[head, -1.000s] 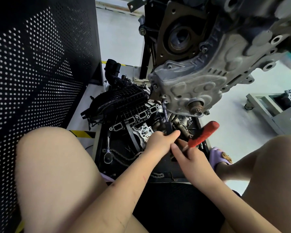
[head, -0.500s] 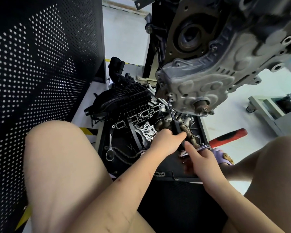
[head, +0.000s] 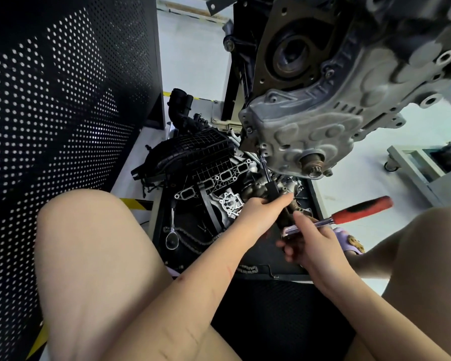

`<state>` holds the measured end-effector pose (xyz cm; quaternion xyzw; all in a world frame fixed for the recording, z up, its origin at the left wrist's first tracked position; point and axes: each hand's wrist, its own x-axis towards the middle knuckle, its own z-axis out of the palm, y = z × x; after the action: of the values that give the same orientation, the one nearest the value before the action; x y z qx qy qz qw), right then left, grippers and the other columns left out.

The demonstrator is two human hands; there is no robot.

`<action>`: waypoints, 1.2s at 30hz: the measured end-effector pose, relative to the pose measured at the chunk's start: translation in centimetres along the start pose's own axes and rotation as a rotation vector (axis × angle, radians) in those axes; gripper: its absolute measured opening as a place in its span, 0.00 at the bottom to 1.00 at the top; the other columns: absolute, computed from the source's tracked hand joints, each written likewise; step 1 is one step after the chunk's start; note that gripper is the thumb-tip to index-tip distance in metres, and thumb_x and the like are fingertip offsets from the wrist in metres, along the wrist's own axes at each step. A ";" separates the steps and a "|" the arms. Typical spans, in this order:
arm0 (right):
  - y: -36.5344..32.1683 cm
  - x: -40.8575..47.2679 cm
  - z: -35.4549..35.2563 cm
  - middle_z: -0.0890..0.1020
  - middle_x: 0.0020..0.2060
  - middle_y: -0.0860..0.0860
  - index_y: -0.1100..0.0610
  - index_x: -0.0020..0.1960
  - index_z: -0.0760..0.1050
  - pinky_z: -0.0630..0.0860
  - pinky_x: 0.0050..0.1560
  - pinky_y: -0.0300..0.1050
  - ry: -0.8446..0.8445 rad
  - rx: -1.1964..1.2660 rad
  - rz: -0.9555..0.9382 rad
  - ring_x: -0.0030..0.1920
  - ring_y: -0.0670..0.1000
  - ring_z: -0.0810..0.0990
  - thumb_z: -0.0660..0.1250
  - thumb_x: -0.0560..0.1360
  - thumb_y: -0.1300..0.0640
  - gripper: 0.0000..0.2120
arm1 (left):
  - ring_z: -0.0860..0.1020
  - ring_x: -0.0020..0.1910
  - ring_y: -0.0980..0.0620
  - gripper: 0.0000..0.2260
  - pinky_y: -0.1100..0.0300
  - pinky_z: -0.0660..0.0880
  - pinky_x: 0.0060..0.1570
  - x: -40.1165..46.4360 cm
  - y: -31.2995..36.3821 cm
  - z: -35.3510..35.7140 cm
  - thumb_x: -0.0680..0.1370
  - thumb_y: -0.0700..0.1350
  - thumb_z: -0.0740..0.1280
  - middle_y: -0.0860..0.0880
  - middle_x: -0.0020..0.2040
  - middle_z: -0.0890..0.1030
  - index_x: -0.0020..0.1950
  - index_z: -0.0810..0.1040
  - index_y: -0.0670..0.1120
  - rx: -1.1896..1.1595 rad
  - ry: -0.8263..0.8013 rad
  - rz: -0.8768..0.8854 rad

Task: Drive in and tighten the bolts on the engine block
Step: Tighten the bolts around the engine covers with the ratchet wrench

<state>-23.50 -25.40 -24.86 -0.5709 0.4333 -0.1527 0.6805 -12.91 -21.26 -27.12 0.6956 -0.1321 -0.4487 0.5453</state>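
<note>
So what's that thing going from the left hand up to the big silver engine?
In the head view, a thin metal extension bar runs from the left hand up to a bolt on the engine block.

The ratchet handle (head: 362, 209) has swung rightward (away from the engine block (head: 310, 136)) since a second ago.

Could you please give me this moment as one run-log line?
left hand: grips extension bar seated at bolt | right hand: holds red-handled ratchet | engine block: tightening under way
</note>
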 end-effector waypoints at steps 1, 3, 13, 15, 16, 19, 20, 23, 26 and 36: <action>0.0 0.0 0.1 0.78 0.24 0.53 0.60 0.39 0.74 0.68 0.19 0.38 -0.003 0.084 0.047 0.22 0.47 0.72 0.58 0.79 0.56 0.13 | 0.72 0.29 0.56 0.17 0.63 0.68 0.30 -0.1 0.1 0.0 0.71 0.62 0.66 0.54 0.29 0.74 0.33 0.75 0.50 -0.030 -0.010 -0.024; 0.0 0.0 0.1 0.78 0.25 0.56 0.60 0.38 0.75 0.67 0.19 0.38 -0.027 0.187 0.126 0.21 0.46 0.70 0.58 0.79 0.54 0.16 | 0.72 0.29 0.56 0.17 0.63 0.67 0.31 -0.2 0.2 0.1 0.72 0.62 0.66 0.53 0.30 0.74 0.33 0.75 0.50 -0.053 -0.017 -0.040; -0.6 0.3 -0.3 0.77 0.26 0.48 0.59 0.43 0.73 0.69 0.27 0.38 -0.010 -0.702 -0.348 0.24 0.44 0.74 0.61 0.78 0.53 0.10 | 0.68 0.27 0.55 0.16 0.62 0.63 0.28 0.3 -0.6 0.4 0.72 0.57 0.69 0.54 0.22 0.70 0.33 0.78 0.46 -0.049 0.052 0.003; -0.6 0.5 -0.4 0.79 0.31 0.50 0.57 0.47 0.72 0.71 0.36 0.44 -0.012 -1.059 -0.472 0.33 0.50 0.77 0.60 0.77 0.49 0.10 | 0.69 0.28 0.55 0.15 0.62 0.64 0.29 0.4 -0.6 0.4 0.72 0.57 0.69 0.53 0.25 0.71 0.33 0.78 0.46 -0.045 0.056 0.002; -0.5 0.5 -0.3 0.80 0.33 0.51 0.57 0.47 0.71 0.71 0.38 0.46 -0.001 -1.090 -0.484 0.35 0.52 0.78 0.59 0.77 0.49 0.11 | 0.70 0.28 0.55 0.15 0.63 0.65 0.29 0.4 -0.6 0.3 0.72 0.57 0.69 0.52 0.26 0.73 0.32 0.77 0.47 -0.049 0.056 0.001; -0.3 0.4 0.1 0.79 0.27 0.48 0.56 0.44 0.73 0.74 0.31 0.44 -0.029 -0.711 -0.378 0.28 0.48 0.76 0.60 0.78 0.54 0.08 | 0.74 0.33 0.55 0.13 0.63 0.69 0.34 0.3 -0.6 0.2 0.72 0.56 0.69 0.52 0.32 0.77 0.33 0.77 0.49 -0.083 0.050 0.000; -0.2 0.3 0.2 0.78 0.25 0.46 0.55 0.44 0.74 0.72 0.27 0.39 -0.024 -0.577 -0.315 0.24 0.45 0.75 0.59 0.79 0.55 0.07 | 0.75 0.35 0.55 0.13 0.63 0.70 0.36 0.2 -0.7 0.2 0.72 0.56 0.69 0.53 0.33 0.77 0.34 0.77 0.49 -0.086 0.052 0.003; 0.2 0.4 0.2 0.77 0.22 0.47 0.58 0.43 0.73 0.67 0.19 0.36 -0.006 -0.197 -0.083 0.20 0.45 0.73 0.58 0.79 0.57 0.09 | 0.77 0.38 0.55 0.13 0.63 0.71 0.39 0.1 -0.6 0.2 0.71 0.57 0.69 0.53 0.35 0.79 0.34 0.78 0.49 -0.079 0.073 0.036; 0.2 0.6 0.2 0.76 0.21 0.52 0.60 0.39 0.71 0.65 0.18 0.38 0.003 0.089 0.110 0.21 0.48 0.71 0.58 0.79 0.56 0.13 | 0.77 0.35 0.57 0.15 0.65 0.71 0.35 0.1 -0.4 0.2 0.72 0.58 0.68 0.55 0.31 0.79 0.34 0.79 0.48 -0.042 0.082 0.077; 0.2 0.8 -0.4 0.77 0.22 0.54 0.60 0.40 0.70 0.66 0.19 0.37 -0.040 -0.063 0.115 0.19 0.47 0.68 0.58 0.79 0.53 0.13 | 0.68 0.25 0.54 0.19 0.61 0.64 0.28 0.6 -0.5 0.5 0.71 0.58 0.68 0.56 0.17 0.67 0.26 0.70 0.48 0.020 0.065 0.018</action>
<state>-23.45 -26.16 -25.32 -0.5690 0.4563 -0.0879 0.6785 -13.14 -21.81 -27.86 0.7141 -0.1249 -0.4196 0.5463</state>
